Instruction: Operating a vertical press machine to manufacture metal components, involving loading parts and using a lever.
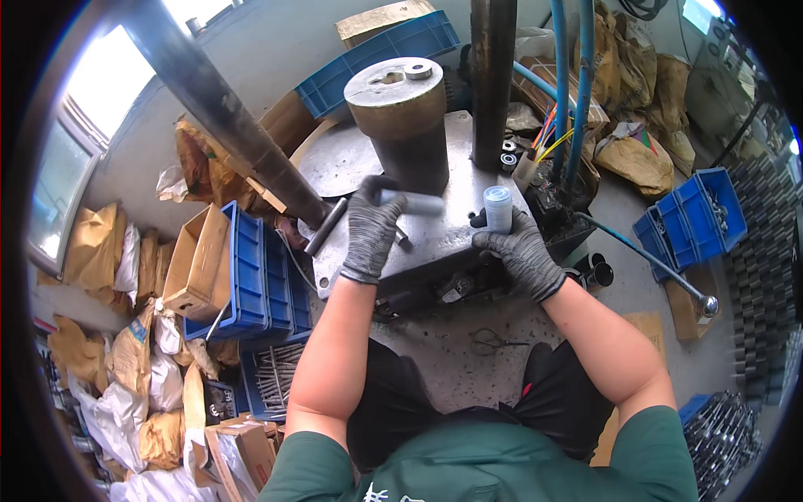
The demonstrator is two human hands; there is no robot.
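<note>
Both hands wear grey knitted gloves. My left hand [371,233] is closed around one end of a pale grey cylinder [422,205], which lies sideways and is smeared by motion. My right hand [527,258] grips an upright, whitish cylinder [498,216] with a round, bluish-white top, above the right part of a metal plate [447,238]. Beside my left hand a dark round bar [326,227] rests at the plate's left edge. Behind the hands stands a thick metal block [410,155] with a wide round head, and a small steel ring [417,72] lies on top of it.
Dark steel columns [230,117] [492,84] flank the block. Blue crates [251,272] stand at the left, near paper sacks [134,360]. Blue bins [703,217] and a ball-ended lever [709,306] are at the right. Scissors [492,339] lie on the floor.
</note>
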